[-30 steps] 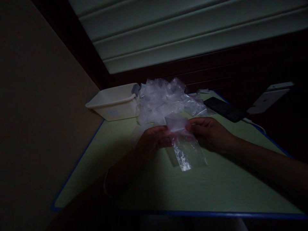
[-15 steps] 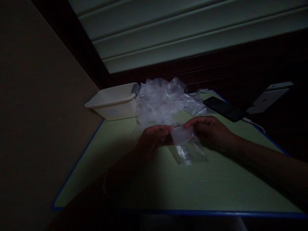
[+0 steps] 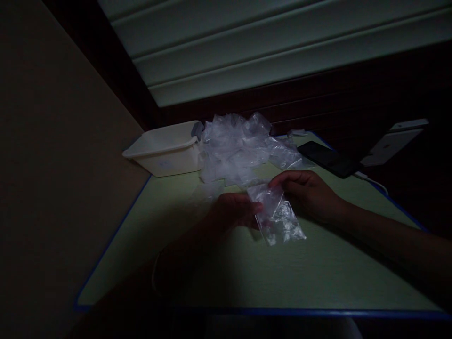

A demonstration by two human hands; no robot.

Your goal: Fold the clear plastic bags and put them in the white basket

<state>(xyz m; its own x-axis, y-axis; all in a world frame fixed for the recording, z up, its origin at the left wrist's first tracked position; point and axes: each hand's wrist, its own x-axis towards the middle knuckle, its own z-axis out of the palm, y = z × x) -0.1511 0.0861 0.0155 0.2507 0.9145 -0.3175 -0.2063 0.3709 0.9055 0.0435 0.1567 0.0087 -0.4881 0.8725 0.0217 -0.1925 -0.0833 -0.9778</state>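
Observation:
A small clear plastic bag hangs slanted between my hands over the pale green table. My right hand pinches its top edge between thumb and fingers. At the bag's left side is my left hand, its thumb pressed on the plastic and the other fingers behind it, partly in shadow. Just beyond my hands lies a heaped pile of clear plastic bags. One flat bag rests on the table near my left hand, faint in the dim light.
A cream plastic bin stands at the back left, against the pile. To the right lie a black phone and a white cable. A white box-like object is beyond the phone. The table has a blue edge.
My left hand has slid down from the bag's top edge to its left side. The bag has spread flatter and faces me more. My right hand keeps its pinch.

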